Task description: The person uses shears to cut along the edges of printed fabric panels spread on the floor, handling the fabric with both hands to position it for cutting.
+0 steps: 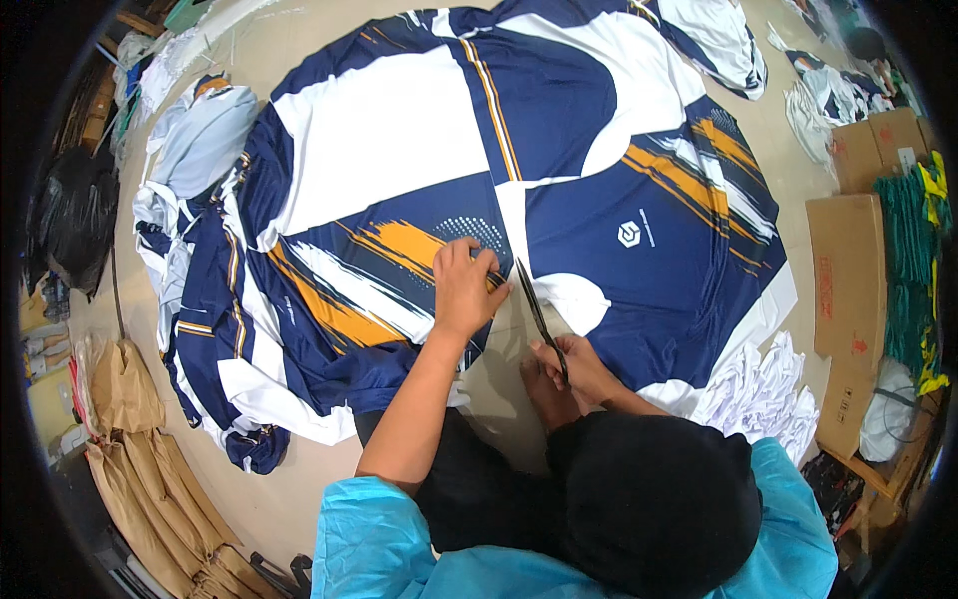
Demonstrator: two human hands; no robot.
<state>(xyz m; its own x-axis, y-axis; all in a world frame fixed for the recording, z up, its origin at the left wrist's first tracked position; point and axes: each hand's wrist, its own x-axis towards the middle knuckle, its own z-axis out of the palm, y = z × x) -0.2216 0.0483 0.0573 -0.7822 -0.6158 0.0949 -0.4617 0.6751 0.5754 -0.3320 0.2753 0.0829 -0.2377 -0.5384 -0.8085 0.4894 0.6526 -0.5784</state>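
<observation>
My left hand (464, 285) is closed on the edge of a navy printed fabric piece (384, 260) with orange and white streaks, fingers bent. My right hand (569, 364) grips black long-bladed scissors (541, 321); their tips point up toward the white strip between this piece and the navy piece with a white logo (659, 280). Whether the blades are apart I cannot tell. White and navy panels (389, 130) are spread on the beige floor (519, 459) around both hands. A bare foot (547, 399) shows just below my right hand.
A black-covered head (654, 499) and blue-clad shoulders fill the lower middle. Cardboard boxes (843, 319), green bundles (903, 270) and white cloth scraps (758, 399) lie right. Brown paper-like rolls (155, 499), a black bag (80, 215) and bunched garments (200, 140) are left.
</observation>
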